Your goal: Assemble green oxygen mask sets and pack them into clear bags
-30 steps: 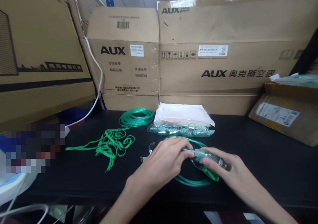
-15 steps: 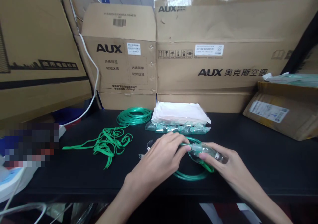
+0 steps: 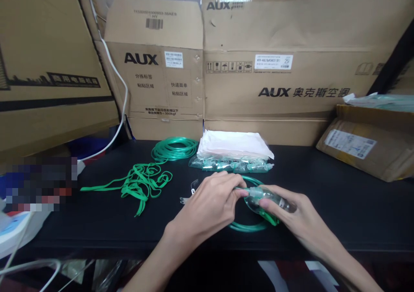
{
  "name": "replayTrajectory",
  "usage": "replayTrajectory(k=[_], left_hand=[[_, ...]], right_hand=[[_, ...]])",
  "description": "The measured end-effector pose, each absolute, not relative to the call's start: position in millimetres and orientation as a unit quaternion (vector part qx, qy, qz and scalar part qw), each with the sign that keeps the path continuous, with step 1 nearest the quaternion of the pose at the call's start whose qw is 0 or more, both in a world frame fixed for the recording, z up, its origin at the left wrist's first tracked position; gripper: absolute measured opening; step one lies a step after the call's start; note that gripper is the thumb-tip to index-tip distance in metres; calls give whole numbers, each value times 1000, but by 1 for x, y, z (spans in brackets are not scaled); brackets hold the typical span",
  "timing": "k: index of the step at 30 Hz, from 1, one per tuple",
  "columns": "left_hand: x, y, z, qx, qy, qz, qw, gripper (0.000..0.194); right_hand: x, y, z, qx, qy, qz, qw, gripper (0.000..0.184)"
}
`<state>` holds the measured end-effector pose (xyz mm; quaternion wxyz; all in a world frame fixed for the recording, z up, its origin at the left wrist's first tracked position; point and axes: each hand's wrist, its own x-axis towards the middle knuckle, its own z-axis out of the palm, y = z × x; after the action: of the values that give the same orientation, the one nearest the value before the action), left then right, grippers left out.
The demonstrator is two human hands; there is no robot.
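My right hand (image 3: 293, 216) grips a clear plastic mask with green trim (image 3: 263, 199) just above the black table (image 3: 339, 205). My left hand (image 3: 210, 203) pinches the green tube's end at the mask's connector. A coil of that green tubing (image 3: 247, 226) lies under both hands. The fingers of both hands are closed on these parts.
A bundle of green elastic straps (image 3: 142, 184) and a second green tubing coil (image 3: 174, 147) lie to the left. A stack of packets (image 3: 234, 145) and bagged clear parts (image 3: 231, 164) sit behind my hands. Cardboard boxes (image 3: 284, 59) wall the back; another box (image 3: 362, 147) is at right.
The view has shifted slightly; both hands stay together on the mask and tube, with hardly any movement.
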<state>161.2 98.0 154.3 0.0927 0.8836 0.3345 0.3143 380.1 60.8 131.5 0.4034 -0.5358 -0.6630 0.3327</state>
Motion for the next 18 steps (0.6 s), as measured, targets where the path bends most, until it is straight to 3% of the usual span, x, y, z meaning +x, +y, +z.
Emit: replayTrajectory(k=[18], left_hand=[[163, 95, 161, 854, 359, 321, 196, 15]], right_hand=[[380, 58, 131, -527, -655, 347, 416, 45]])
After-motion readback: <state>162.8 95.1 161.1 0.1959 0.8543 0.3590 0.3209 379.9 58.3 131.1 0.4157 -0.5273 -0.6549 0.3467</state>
